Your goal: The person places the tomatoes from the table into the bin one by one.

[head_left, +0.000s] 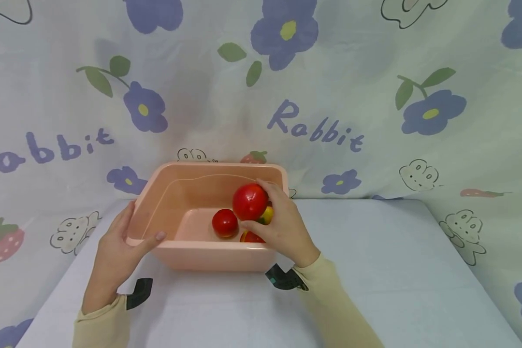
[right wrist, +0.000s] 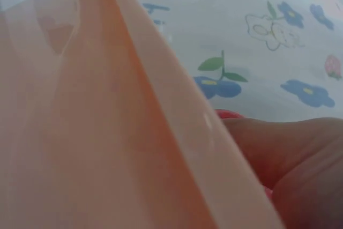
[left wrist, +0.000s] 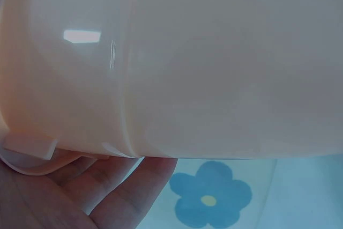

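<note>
A pink plastic basin (head_left: 217, 256) stands on the table with its open top facing me. My left hand (head_left: 119, 251) grips its left end, the thumb over the front rim and the fingers along the outer side; the left wrist view shows those fingers (left wrist: 134, 191) beneath the basin wall. With thumb and fingers my right hand (head_left: 287, 224) holds a glossy red round fruit (head_left: 249, 202) over the basin's right part. Another red round fruit (head_left: 224, 223) lies on the basin floor. Beside the right hand are a partly hidden red piece (head_left: 252, 237) and a yellow one (head_left: 267, 215).
White cloth covers the table (head_left: 374, 270). Behind it hangs a curtain (head_left: 209, 106) printed with flowers and rabbits, close to the basin's back edge. Black wrist straps (head_left: 140, 293) show at both sleeves. In the right wrist view the basin's rim (right wrist: 177, 100) blocks much of the hand.
</note>
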Tool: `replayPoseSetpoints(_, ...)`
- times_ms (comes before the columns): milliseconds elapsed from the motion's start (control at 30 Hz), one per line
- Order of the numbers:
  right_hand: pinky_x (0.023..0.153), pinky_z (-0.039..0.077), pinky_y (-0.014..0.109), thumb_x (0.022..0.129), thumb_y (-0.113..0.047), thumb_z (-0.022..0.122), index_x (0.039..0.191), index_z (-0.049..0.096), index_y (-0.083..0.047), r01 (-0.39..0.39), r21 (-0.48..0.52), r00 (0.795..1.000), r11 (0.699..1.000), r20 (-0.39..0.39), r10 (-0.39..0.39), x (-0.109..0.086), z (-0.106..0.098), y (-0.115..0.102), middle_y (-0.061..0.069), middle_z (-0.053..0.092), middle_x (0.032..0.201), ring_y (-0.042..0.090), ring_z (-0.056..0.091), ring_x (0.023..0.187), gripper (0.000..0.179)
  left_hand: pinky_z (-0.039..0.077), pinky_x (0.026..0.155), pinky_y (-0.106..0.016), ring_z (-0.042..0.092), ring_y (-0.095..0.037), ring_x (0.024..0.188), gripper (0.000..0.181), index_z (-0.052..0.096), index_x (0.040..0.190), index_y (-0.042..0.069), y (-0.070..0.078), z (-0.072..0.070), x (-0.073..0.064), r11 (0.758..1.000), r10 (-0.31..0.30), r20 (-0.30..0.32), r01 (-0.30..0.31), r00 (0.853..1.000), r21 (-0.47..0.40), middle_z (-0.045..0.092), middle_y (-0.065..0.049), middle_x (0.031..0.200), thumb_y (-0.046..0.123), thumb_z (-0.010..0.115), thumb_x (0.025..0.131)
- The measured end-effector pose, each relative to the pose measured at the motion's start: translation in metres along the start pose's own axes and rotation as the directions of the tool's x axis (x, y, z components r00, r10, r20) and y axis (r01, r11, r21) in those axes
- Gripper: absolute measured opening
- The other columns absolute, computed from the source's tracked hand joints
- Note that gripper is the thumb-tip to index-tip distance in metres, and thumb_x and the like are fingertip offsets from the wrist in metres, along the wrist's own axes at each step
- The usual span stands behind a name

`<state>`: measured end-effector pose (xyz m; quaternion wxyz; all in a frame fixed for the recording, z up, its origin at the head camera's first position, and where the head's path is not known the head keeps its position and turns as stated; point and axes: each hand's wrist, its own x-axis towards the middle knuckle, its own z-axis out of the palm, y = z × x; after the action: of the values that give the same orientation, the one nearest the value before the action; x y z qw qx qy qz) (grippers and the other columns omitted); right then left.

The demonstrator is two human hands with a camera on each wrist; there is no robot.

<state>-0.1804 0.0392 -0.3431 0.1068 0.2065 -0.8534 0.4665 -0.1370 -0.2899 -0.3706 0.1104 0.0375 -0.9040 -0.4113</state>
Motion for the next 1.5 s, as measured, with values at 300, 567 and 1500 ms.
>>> replayPoseSetpoints(300, 0.095, 0.056, 0.041, 0.077, -0.02, 0.089, 0.149, 0.044, -0.015, -0.011, -0.034, 0.997, 0.999, 0.072, 0.014, 0.01, 0.005, -0.011, 0.002, 0.054, 0.141, 0.02, 0.051, 0.128, 0.086, 0.03, 0.106, -0.074, 0.032, -0.052, 0.14, 0.105, 0.009, 0.163, 0.015, 0.0, -0.001, 0.0, 1.0, 0.007, -0.003, -0.007, 1.0, 0.009, 0.019, -0.02, 0.165, 0.042, 0.077, 0.088)
replayPoseSetpoints(567, 0.099, 0.054, 0.04, 0.079, -0.02, 0.088, 0.153, 0.039, -0.013, -0.01, -0.039, 0.989, 0.999, 0.147, 0.015, 0.019, 0.013, -0.015, 0.001, 0.05, 0.145, 0.019, 0.047, 0.132, 0.088, 0.03, 0.105, -0.075, 0.032, -0.053, 0.139, 0.105, 0.008, 0.163, 0.017, 0.0, 0.0, 0.0, 1.0, 0.002, -0.001, -0.002, 1.0, 0.02, 0.019, -0.02, 0.165, 0.043, 0.076, 0.088)
replayPoseSetpoints(1500, 0.105, 0.049, 0.038, 0.087, -0.025, 0.08, 0.146, 0.051, -0.014, 0.099, -0.139, 0.987, 0.985, 0.138, -0.079, 0.015, 0.004, -0.011, 0.004, 0.051, 0.145, 0.022, 0.044, 0.135, 0.067, 0.034, 0.102, -0.075, 0.032, -0.053, 0.14, 0.106, 0.005, 0.163, 0.018, 0.002, 0.004, 0.0, 0.997, -0.066, -0.007, 0.066, 0.998, 0.044, 0.017, -0.02, 0.165, 0.049, 0.074, 0.088)
